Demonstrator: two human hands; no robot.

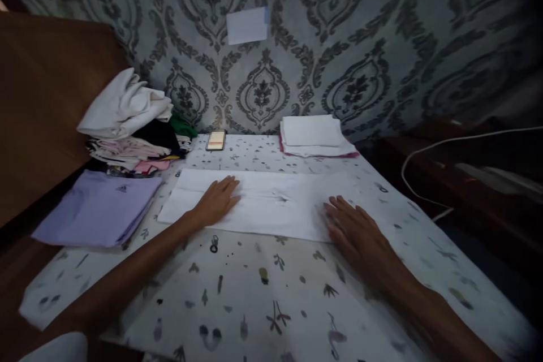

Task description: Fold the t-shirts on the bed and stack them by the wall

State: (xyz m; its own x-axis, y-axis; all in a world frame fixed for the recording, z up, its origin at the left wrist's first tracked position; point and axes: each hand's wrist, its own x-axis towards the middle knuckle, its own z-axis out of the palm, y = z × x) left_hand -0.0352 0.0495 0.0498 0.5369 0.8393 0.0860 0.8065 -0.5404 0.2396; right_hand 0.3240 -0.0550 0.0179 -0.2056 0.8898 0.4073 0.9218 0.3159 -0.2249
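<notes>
A white garment (258, 212), folded into a long flat strip, lies across the patterned cloth in front of me. My left hand (218, 202) rests flat on its left half, fingers stretched out. At the strip's right end is my right hand (354, 226), palm down with fingers extended and somewhat blurred by motion. Whether the right palm touches the fabric I cannot tell. A small dark mark shows on the white fabric between the two hands. Neither hand grips anything.
Left stand a folded lavender garment (102, 206) and a pile of folded clothes (127, 150) topped by a crumpled white cloth (127, 104). Folded white cloths (314, 134) and a phone-like object (216, 139) lie near the wall. A white cable (407, 164) hangs right.
</notes>
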